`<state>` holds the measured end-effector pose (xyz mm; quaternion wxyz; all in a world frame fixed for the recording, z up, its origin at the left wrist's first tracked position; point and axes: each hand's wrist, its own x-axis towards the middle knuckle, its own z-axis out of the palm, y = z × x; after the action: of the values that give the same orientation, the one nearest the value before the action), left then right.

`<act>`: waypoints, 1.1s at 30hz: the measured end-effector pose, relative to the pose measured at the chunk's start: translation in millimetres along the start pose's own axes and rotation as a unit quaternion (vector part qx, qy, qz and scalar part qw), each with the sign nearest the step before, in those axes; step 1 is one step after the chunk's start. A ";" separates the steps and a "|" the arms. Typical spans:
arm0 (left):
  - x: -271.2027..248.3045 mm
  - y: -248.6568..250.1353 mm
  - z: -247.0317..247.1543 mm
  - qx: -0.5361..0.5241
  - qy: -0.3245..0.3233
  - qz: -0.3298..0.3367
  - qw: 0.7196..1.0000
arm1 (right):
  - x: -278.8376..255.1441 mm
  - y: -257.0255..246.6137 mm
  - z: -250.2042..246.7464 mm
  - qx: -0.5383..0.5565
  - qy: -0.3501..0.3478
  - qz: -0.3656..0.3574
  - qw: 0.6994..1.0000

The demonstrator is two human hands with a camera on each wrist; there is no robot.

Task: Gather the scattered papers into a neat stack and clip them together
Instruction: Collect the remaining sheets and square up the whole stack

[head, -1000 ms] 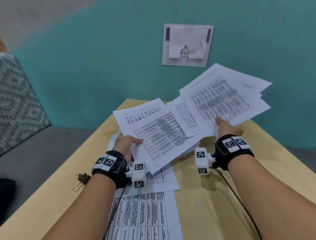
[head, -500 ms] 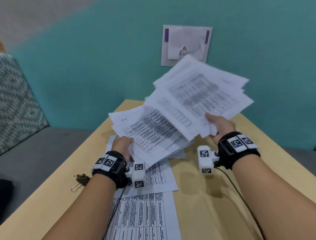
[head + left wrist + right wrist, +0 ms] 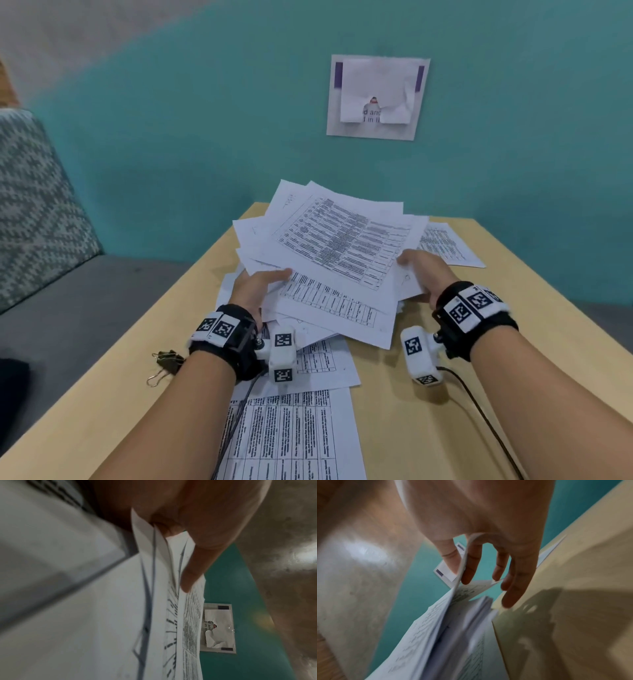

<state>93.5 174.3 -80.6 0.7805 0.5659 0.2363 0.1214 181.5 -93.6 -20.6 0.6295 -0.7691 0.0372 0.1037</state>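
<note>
Both hands hold one loose, uneven pile of printed sheets (image 3: 342,246) just above the wooden table (image 3: 445,428). My left hand (image 3: 260,291) grips the pile's left edge with the thumb (image 3: 193,568) on top of the fanned sheets (image 3: 187,622). At the right edge, my right hand (image 3: 424,270) pinches the top sheets (image 3: 436,628) between thumb and forefinger, while its other fingers (image 3: 513,588) reach down toward the table. A brass binder clip (image 3: 166,363) lies on the table beside my left wrist.
More printed sheets lie flat on the table: one at the far right (image 3: 448,243) and two overlapping under my left forearm (image 3: 291,438). A grey couch (image 3: 51,308) stands to the left. A torn notice (image 3: 376,97) hangs on the teal wall.
My right hand swung its raised bundle left and down onto the bundle in my left hand. The two bundles now form one pile, lower over the table.
</note>
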 end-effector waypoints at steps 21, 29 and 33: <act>-34.5 55.9 70.3 -0.002 -0.024 0.202 0.979 | -29.9 0.6 -47.5 0.161 0.060 -0.220 0.960; -22.9 45.2 86.7 0.094 -0.027 0.234 0.967 | -16.7 14.8 -63.4 0.112 0.086 -0.261 0.955; -22.1 42.0 89.9 0.007 -0.038 0.189 0.981 | -10.6 16.1 -66.4 0.122 0.073 -0.250 0.958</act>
<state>123.3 103.7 -13.8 0.7481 0.6098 0.0960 0.2436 175.6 -162.6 -21.6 0.7200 -0.6768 -0.0976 -0.1185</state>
